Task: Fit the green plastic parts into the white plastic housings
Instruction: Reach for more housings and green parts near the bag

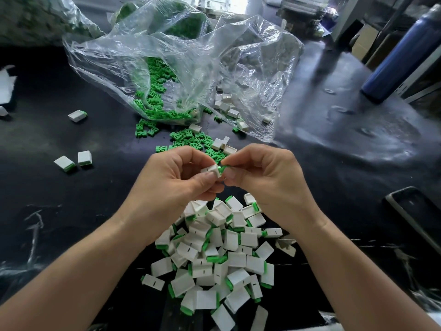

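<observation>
1. The left hand (181,177) pinches a white housing (211,170) between thumb and curled fingers, with its open end turned toward the right hand (260,173).
2. The right hand pinches a green part (224,167) between thumb and forefinger. The part touches the housing's mouth, but how far in it sits cannot be told.
3. Both hands are raised over the dark table (334,130), their fingertips nearly meeting.
4. Below the wrists, nearer the person, lies a pile (219,249) of white housings with green ends showing.
5. Just beyond the knuckles lie loose green parts (191,139). A few empty housings (220,144) lie just past the right forefinger.
6. Farther beyond the hands a clear bag (181,68) lies open. Green parts spill from its left side, and white housings lie under its right fold.
7. Well to the left of the left hand, two fitted pieces (74,160) lie side by side. A third (77,115) lies farther off.
8. To the right of the right wrist lies a phone (415,211). A blue bottle (401,51) is far beyond it, at the table's far right.
</observation>
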`<state>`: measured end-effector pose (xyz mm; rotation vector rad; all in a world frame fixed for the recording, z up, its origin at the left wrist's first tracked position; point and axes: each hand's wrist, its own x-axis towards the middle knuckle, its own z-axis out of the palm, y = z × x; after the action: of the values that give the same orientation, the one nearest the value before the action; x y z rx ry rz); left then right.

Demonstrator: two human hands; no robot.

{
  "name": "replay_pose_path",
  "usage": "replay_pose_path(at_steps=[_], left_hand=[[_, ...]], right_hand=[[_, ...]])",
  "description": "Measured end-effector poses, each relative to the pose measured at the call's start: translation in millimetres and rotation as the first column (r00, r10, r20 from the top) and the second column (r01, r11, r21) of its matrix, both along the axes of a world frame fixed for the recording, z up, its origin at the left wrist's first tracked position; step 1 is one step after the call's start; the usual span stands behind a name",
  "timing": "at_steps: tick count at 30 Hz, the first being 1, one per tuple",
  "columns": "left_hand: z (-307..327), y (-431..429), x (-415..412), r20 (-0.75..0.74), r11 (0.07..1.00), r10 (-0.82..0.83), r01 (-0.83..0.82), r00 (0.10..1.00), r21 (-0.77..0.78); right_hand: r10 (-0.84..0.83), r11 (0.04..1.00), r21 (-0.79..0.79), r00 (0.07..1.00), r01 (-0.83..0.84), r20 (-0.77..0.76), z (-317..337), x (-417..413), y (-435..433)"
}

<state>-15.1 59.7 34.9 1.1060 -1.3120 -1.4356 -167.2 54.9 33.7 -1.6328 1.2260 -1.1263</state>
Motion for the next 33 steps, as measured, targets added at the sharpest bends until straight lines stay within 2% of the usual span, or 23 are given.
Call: replay_pose_path(at_steps=[5, 11, 14, 20, 26, 30, 33], left_hand=[[-1, 1, 2, 0.094, 0.996, -0.022, 0.029, 0.995, -0.082], [-8, 2, 6, 0.335, 0.963, 0.038, 0.055, 0.941, -0.266], [-10, 3, 7, 0.406, 0.943, 0.06, 0.082, 0.912, -0.324], [-9, 4, 7, 0.423, 0.941, 0.059, 0.091, 0.904, -0.325], [-8, 8, 8, 0.556, 0.882, 0.142, 0.15, 0.819, -0.447], [-9, 8, 7, 0.614, 0.862, 0.163, 0.191, 0.772, -0.469], [-9, 8, 7, 0.588, 0.873, 0.13, 0.189, 0.798, -0.45]], right_hand=[[0.006, 1.0, -0.025, 0.999, -0.007, -0.048, -2, -1, 0], [0.019, 0.978, -0.198, 0.974, -0.065, -0.226, -6, -2, 2], [0.03, 0.966, -0.238, 0.953, -0.106, -0.303, -5, -3, 2], [0.034, 0.947, -0.284, 0.929, -0.148, -0.369, -3, -4, 3], [-0.01, 0.9, -0.377, 0.856, -0.217, -0.517, -1, -1, 7], [-0.029, 0.873, -0.404, 0.797, -0.273, -0.603, 0, -1, 9], [-0.025, 0.862, -0.42, 0.804, -0.283, -0.594, 1, -2, 8]])
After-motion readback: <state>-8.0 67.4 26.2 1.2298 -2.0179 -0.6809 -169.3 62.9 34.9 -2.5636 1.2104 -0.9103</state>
